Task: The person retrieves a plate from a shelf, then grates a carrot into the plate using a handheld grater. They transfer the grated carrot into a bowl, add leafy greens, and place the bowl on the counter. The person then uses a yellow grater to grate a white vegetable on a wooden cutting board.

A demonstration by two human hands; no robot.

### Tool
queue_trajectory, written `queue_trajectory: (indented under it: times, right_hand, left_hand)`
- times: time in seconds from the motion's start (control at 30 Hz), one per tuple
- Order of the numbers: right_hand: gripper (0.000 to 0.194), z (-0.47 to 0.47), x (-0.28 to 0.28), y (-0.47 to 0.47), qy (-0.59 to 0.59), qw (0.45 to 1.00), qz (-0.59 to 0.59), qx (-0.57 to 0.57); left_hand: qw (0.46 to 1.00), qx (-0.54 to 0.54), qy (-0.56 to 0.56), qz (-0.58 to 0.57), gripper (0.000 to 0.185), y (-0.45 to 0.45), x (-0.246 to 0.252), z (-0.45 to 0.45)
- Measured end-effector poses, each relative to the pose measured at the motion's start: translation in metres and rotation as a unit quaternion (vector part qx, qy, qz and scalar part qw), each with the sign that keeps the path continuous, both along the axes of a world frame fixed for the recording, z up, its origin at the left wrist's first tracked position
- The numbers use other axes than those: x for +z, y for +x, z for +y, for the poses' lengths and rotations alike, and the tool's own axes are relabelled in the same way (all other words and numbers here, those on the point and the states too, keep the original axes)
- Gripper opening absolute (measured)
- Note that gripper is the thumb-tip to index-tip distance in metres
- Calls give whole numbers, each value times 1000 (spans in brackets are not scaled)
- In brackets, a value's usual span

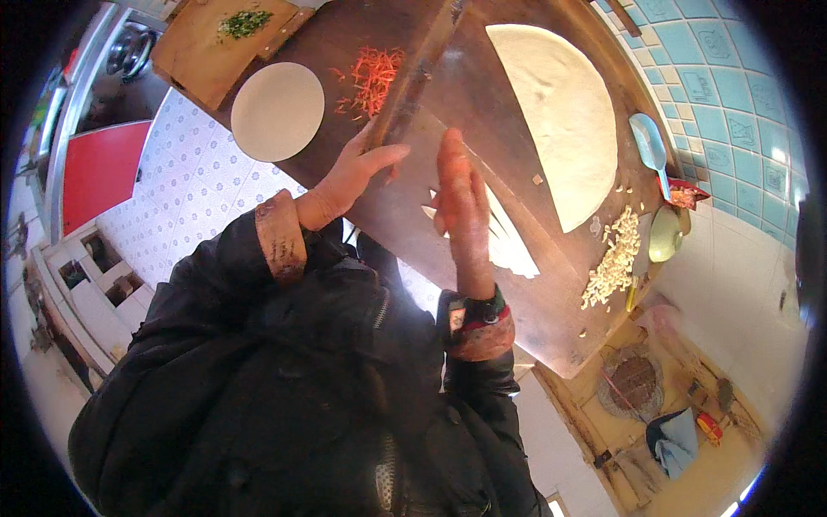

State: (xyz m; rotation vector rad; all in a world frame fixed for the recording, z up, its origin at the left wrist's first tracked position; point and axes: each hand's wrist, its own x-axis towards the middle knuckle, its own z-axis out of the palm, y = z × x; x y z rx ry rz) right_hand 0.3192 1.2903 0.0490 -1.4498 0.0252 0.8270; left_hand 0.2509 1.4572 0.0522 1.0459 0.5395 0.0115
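My left hand (352, 174) grips the near end of a long dark wooden bar (420, 71), which slants away across the work table (452, 71). Whether it is a rolling pin or a board's edge I cannot tell. My right hand (462, 187) is raised over the table with its fingers extended, and no object shows in it. Beside and partly beneath it lie cut strips of pale dough (507, 242). A large half-round dough sheet (565, 123) rests further right. Shredded carrot (375, 77) is heaped left of the bar.
A round pale plate (278, 111) sits at the table's left edge, near a cutting board (200, 52) with chopped greens (245, 24). Small pale diced pieces (614, 258), a yellow-handled knife (632, 294), a green bowl (665, 234), a blue scoop (648, 142) and a red packet (686, 194) line the right.
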Motion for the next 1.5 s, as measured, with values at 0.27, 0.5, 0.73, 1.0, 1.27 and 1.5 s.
queue_trajectory:
  times: [0.27, 0.5, 0.73, 1.0, 1.27, 1.5]
  right_hand:
    - [51, -16, -24, -41, -129, 989, -60, 39]
    - [49, 1, -36, -50, -226, 925, -303, 49]
    - [48, 26, -26, -50, -416, 840, -321, 135]
    - [52, 26, -11, -35, -435, 782, -446, 24]
    - [31, 61, 108, 11, -239, 788, -567, -9]
    - [35, 133, 107, 35, -263, 684, -630, 259]
  left_hand:
    - [987, -5, 18, 162, 62, 0, -17, -22]
    - [991, -28, -114, 68, 48, -1, -13, -2]
    - [981, -116, -90, -127, 30, -14, 5, 29]
    - [917, -64, 385, -81, 76, -15, 32, 66]
    - [692, -65, 709, -118, 72, -33, 63, 115]
    - [599, -110, 783, -128, 67, -48, 72, 140]
